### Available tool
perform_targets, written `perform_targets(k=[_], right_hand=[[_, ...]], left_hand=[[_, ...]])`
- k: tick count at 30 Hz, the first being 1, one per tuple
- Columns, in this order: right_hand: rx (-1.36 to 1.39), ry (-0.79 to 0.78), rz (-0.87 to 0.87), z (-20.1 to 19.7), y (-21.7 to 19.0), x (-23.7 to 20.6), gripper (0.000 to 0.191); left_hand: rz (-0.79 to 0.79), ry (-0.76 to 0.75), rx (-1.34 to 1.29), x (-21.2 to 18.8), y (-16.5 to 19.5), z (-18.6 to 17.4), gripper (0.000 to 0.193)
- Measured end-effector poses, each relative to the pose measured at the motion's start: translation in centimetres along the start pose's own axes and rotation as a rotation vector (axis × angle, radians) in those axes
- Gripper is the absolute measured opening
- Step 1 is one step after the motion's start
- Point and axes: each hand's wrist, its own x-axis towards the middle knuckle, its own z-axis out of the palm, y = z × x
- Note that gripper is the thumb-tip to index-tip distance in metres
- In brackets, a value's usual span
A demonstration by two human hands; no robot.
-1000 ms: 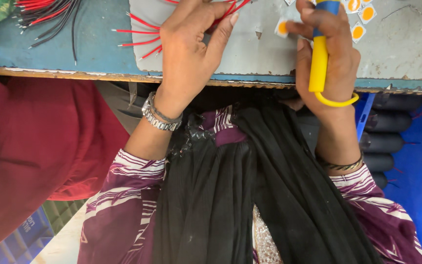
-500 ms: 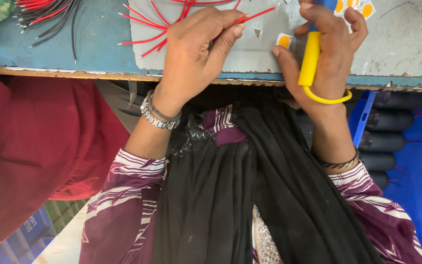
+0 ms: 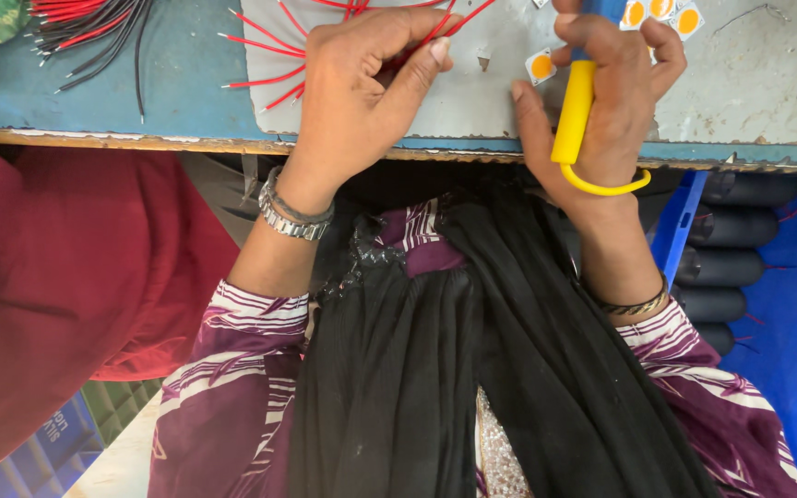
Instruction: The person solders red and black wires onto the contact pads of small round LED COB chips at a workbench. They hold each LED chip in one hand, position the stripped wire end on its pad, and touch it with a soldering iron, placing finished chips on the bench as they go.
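A: Finger state?
B: Left hand (image 3: 362,88) pinches red wires (image 3: 269,78) on the grey mat (image 3: 749,83). Right hand (image 3: 601,101) is clamped around a yellow-handled tool (image 3: 574,115).
A: Surroundings?
B: Square orange-centred chips (image 3: 541,65) lie just beside the tool, above the blue bench edge (image 3: 140,101).

Blue bench (image 3: 168,83): grey mat (image 3: 749,83), wire bundle (image 3: 94,23).
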Motion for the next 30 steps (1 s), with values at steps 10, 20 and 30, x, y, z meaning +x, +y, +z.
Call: perform_targets(k=[10,20,30], right_hand=[[0.027,-0.017,-0.038,-0.1,0.0,0.1,0.054],[0.122,-0.058,-0.101,0.1,-0.4,0.9,0.05],[0.18,-0.099,-0.133,0.1,-0.1,0.7,0.055]], left_hand=[[0.081,-0.063,0.19,-0.2,1.4,0.4,0.008],[0.193,-0.121,0.213,-0.5,1.5,0.3,0.013],[0.276,-0.203,0.336,-0.6,1.4,0.4,0.012]])
